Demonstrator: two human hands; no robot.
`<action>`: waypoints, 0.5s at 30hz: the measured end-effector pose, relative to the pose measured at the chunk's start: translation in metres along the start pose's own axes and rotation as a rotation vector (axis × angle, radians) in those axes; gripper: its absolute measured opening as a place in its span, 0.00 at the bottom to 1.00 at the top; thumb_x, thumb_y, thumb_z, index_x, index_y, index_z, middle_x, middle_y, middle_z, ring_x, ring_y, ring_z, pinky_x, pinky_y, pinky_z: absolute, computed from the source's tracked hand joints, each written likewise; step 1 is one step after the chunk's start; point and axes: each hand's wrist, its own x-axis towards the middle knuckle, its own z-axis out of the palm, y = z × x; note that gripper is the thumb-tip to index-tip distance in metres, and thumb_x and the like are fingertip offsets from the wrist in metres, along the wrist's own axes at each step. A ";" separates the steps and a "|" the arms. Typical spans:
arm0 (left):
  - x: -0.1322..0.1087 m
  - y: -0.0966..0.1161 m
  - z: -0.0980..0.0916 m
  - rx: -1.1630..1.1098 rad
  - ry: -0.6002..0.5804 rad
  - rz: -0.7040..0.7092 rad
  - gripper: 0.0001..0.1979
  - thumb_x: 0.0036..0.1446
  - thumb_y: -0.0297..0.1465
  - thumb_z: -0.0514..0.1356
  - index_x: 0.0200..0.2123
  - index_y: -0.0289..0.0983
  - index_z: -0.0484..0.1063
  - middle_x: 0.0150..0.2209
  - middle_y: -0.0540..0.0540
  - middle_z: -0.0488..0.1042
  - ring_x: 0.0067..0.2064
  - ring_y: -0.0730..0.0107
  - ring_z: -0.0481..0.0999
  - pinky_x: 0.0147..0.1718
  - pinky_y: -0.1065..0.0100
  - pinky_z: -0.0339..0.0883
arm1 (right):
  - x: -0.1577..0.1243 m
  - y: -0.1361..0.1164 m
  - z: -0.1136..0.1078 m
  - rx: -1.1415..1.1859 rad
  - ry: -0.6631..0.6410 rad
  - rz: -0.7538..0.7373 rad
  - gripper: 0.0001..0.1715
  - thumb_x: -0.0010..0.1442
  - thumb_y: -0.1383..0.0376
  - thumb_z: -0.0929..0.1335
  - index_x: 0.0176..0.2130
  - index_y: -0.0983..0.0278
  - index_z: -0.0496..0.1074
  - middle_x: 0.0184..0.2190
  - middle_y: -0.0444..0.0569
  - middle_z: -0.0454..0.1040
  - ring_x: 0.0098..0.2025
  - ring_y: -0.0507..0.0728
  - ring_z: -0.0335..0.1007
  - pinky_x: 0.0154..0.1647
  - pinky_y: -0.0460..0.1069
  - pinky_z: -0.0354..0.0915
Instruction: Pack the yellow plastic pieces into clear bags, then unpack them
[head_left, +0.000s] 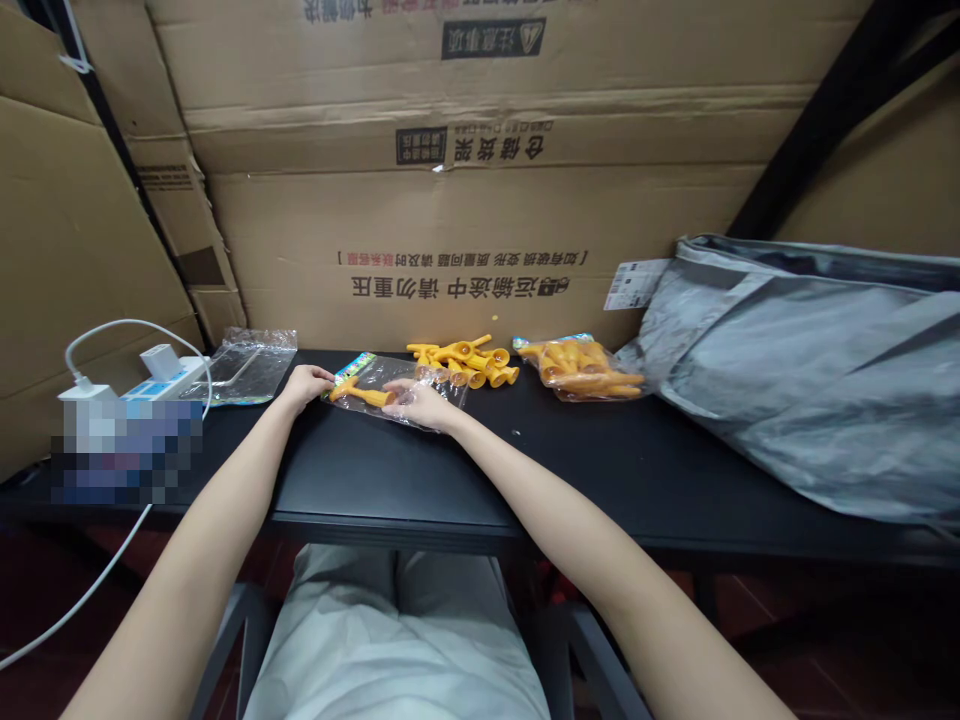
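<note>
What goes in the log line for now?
left hand: holds clear plastic bag edge | right hand: inside bag by orange plastic toy | black table

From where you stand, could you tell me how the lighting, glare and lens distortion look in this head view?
In the head view, light is dim and even; the black table takes only a faint sheen. The clear bag under the left hand and right hand shows small glints. Wide-angle stretch lengthens the forearms. A mosaic blur patch hides something at left; below the table is dark.
</note>
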 end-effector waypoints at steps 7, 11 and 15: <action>-0.004 0.000 0.001 0.424 0.160 0.160 0.07 0.47 0.28 0.58 0.29 0.38 0.76 0.33 0.42 0.77 0.38 0.61 0.75 0.38 0.66 0.66 | -0.001 -0.006 -0.001 0.116 -0.051 0.060 0.23 0.52 0.67 0.71 0.49 0.67 0.72 0.44 0.53 0.76 0.45 0.56 0.73 0.51 0.53 0.66; -0.006 0.002 0.010 0.456 0.246 0.419 0.13 0.55 0.34 0.53 0.34 0.37 0.76 0.41 0.39 0.74 0.46 0.58 0.72 0.46 0.60 0.65 | -0.002 -0.006 0.000 0.231 -0.101 0.058 0.18 0.52 0.71 0.70 0.45 0.66 0.74 0.40 0.50 0.78 0.42 0.54 0.74 0.50 0.51 0.66; -0.006 0.008 0.021 0.345 0.142 0.580 0.17 0.59 0.36 0.49 0.41 0.36 0.74 0.47 0.40 0.73 0.50 0.61 0.71 0.52 0.62 0.62 | -0.003 -0.004 0.000 0.273 -0.107 0.031 0.16 0.51 0.70 0.71 0.42 0.66 0.75 0.41 0.50 0.78 0.42 0.54 0.74 0.50 0.51 0.66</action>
